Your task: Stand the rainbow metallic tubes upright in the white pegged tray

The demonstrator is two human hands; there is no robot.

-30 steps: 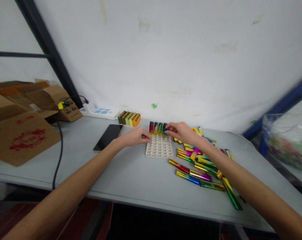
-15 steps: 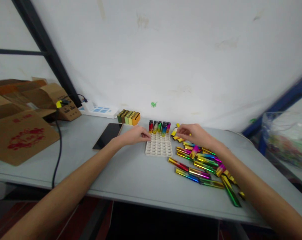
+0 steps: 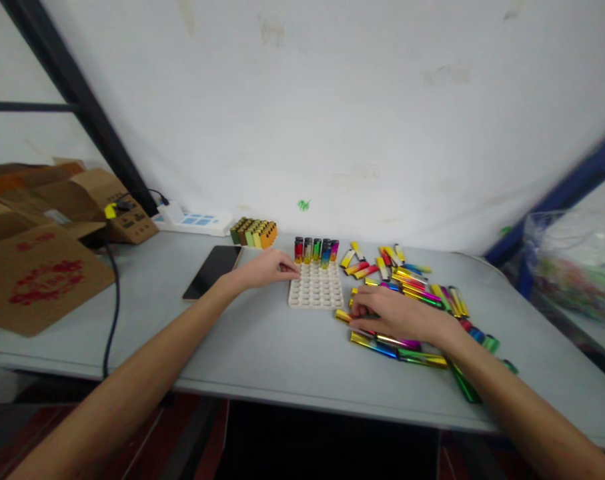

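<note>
My left hand [image 3: 269, 268] is closed, its fingertips pinched at the left edge of a white tray [image 3: 316, 293] with rows of holes. A row of metallic-coloured lighters [image 3: 317, 250] with dark tops stands upright along the tray's far end, with one blue lighter [image 3: 325, 259] in front of them. My right hand [image 3: 395, 312] is low over a spread of loose shiny lighters [image 3: 422, 359] on the right, fingers curled together. A gold-ended lighter [image 3: 342, 317] pokes out beside its fingertips; whether the fingers grip it is hidden.
A block of upright lighters [image 3: 253, 233] stands behind a black phone [image 3: 212, 271]. Left of it are a white power strip [image 3: 197, 223], a black cable [image 3: 116, 313] and open cardboard boxes [image 3: 52, 267]. The wall closes off the back; a clear plastic bag [image 3: 577, 267] is at right.
My right hand has come from the far lighters beside the tray towards me, down over the nearer pile. My left hand has stayed at the tray. The view has shifted slightly.
</note>
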